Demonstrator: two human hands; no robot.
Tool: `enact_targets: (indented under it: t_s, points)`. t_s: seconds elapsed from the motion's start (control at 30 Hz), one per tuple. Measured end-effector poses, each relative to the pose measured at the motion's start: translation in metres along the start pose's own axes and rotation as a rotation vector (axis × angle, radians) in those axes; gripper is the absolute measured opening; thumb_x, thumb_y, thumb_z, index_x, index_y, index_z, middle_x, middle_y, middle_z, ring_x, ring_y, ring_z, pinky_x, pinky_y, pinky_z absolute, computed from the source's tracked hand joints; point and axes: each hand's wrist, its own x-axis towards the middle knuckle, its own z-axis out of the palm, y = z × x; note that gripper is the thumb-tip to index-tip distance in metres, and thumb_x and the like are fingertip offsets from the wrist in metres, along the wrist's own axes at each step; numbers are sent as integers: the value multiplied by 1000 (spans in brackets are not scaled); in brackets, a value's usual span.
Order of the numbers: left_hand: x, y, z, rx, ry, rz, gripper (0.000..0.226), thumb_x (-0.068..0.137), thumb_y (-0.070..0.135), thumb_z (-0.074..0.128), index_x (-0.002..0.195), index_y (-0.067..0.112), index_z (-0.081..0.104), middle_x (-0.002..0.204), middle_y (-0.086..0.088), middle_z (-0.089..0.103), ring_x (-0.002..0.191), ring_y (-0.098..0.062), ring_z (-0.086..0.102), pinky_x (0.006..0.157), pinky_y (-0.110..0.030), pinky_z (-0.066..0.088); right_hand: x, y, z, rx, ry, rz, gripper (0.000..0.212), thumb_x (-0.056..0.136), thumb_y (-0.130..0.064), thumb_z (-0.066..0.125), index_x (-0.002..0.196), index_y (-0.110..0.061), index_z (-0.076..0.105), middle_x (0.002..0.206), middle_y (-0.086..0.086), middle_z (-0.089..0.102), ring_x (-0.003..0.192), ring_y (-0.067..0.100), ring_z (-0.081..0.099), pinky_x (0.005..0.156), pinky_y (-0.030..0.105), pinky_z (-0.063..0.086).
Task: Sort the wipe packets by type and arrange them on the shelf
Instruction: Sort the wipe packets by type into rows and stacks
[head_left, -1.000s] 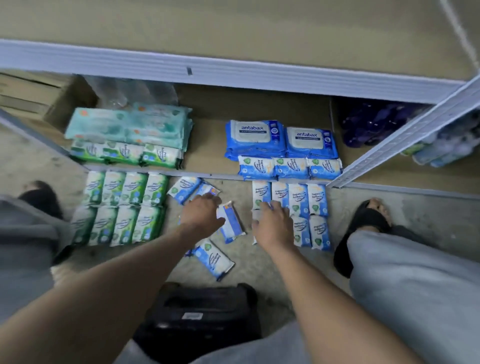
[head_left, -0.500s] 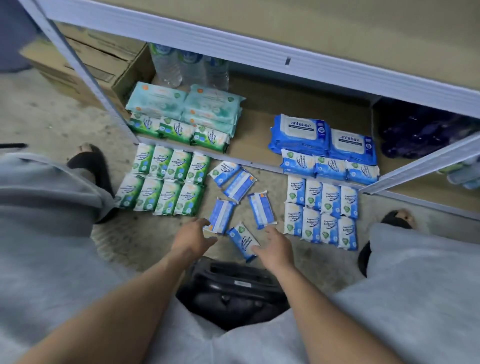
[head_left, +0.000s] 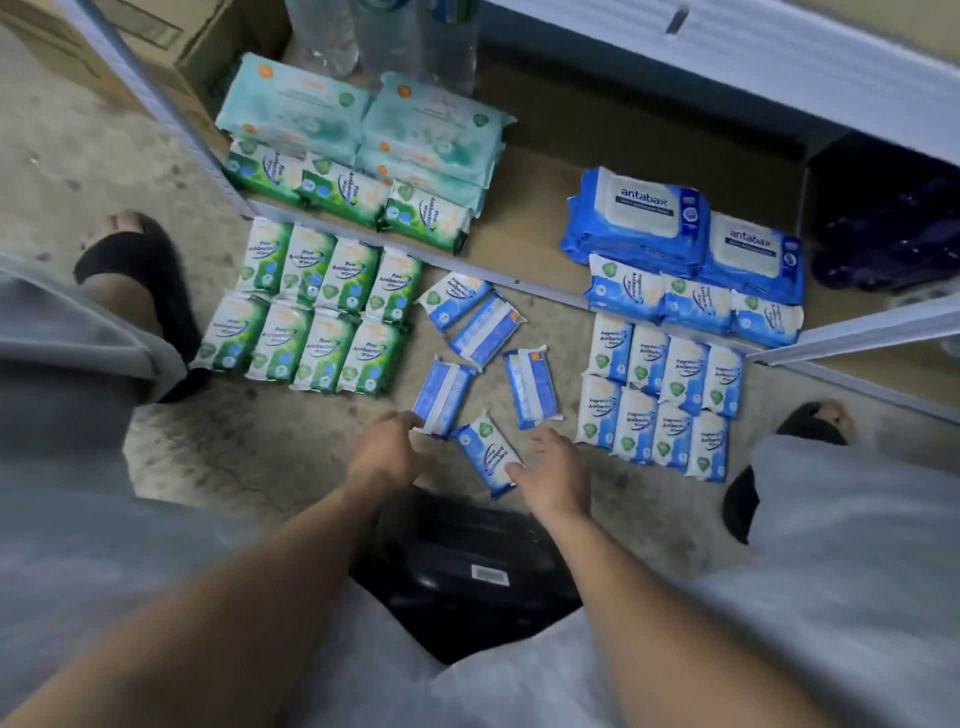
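We have both hands low over the floor (head_left: 291, 457), near the middle of our view. Our left hand (head_left: 389, 452) is relaxed and holds nothing, its fingertips at the lower corner of a face-down blue packet (head_left: 444, 397) at its 1 o'clock. Our right hand (head_left: 558, 473) is spread wide, thumb against another blue packet (head_left: 488, 452) at its 9 o'clock. Three more loose blue packets (head_left: 485, 332) lie scattered at 12 o'clock from the hands. At 10 o'clock, eight green pine packets (head_left: 311, 306) sit in two rows on the floor. At 2 o'clock sit eight blue fragrance packets (head_left: 665, 395), likewise in two rows.

The shelf (head_left: 540, 228) beyond holds, at 11 o'clock, teal packs (head_left: 363, 119) stacked behind three green packets (head_left: 343, 192), with water bottles (head_left: 395, 36) at the back. At 1 o'clock it holds two antabax stacks (head_left: 680, 223) behind three blue packets (head_left: 696, 306). A cardboard box (head_left: 218, 47) stands beside the bottles. A black case (head_left: 467, 566) lies between our knees at 6 o'clock.
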Motion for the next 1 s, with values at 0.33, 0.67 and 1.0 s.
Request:
enact_targets:
  t_s: [0.33,0.67,1.0]
  points:
    - [50,2,26,-55,98,-69,33,79,38,78,105,22,65,100,6,52,93,-25,63,83,-35,50,30,23,39,-78,-82,87,42,77,-29,81,113,-17,64,113,4,63,105,26,59,80,30,48]
    - [76,4,46,-55,145,-116,49,81,37,76,119,11,61,112,-10,60,104,-29,55,90,-41,45,47,29,67,-195,-111,76,42,74,-28,83,105,-12,61,113,10,56,107,31,51,90,41,44]
    - [81,16,37,-96,49,-155,35,74,32,80,90,14,54,86,-1,56,75,-21,51,60,-31,32,43,29,52,1,-184,165,35,81,-16,78,105,-17,53,108,5,62,95,22,59,71,27,42]
